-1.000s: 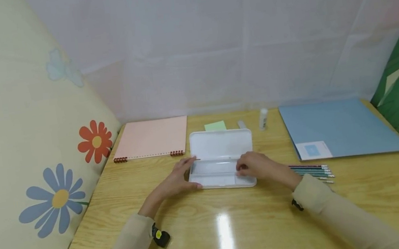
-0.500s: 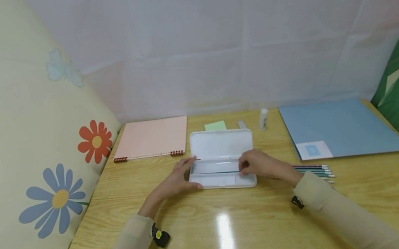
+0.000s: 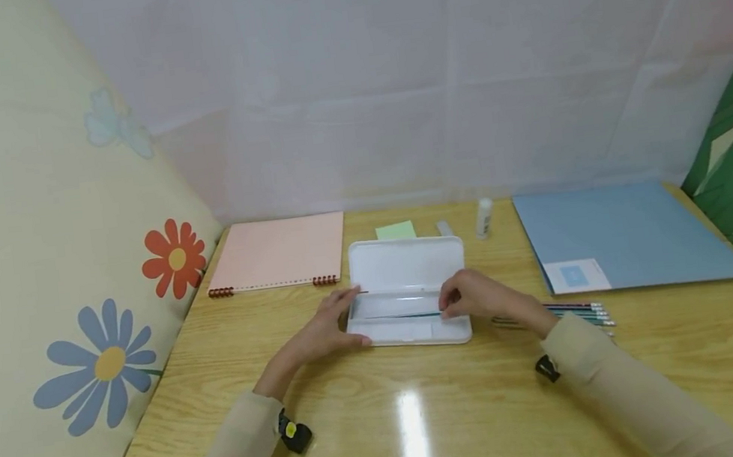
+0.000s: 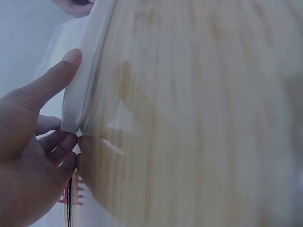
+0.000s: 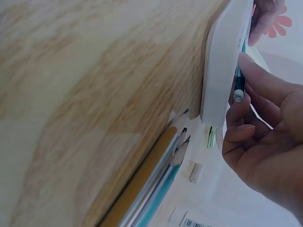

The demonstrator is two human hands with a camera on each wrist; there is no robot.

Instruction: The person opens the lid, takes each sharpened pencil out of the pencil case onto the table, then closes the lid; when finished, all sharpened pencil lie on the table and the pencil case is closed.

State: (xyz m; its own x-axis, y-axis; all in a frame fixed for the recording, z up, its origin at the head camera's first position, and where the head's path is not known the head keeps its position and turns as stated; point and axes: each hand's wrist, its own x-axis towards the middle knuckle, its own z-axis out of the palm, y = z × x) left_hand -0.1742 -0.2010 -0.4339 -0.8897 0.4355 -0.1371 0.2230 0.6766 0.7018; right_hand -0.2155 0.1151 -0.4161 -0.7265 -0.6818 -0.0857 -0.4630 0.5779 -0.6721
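Observation:
A white pencil case [image 3: 406, 263] lies with its lid raised in the middle of the table. My left hand [image 3: 316, 337] holds the case's left end, thumb at the front edge and fingers at the back; the left wrist view shows the thumb [image 4: 66, 68] against the case wall. Over the right part of the case, my right hand [image 3: 481, 297] pinches a teal pencil [image 5: 240, 81] near its white eraser end. The pencil's shaft runs leftward along the inside of the case. Several more pencils [image 3: 583, 314] lie to the right, partly hidden behind the right forearm.
A pink spiral notebook [image 3: 277, 254] lies at the back left and a blue folder [image 3: 632, 236] at the right. Behind the case are green sticky notes [image 3: 395, 231], a small grey eraser [image 3: 444, 229] and an upright glue stick [image 3: 484, 219].
The right hand has shifted slightly right and up. The teal pencil, hidden at first, now shows as a thin line inside the case. The left hand and the case keep their place.

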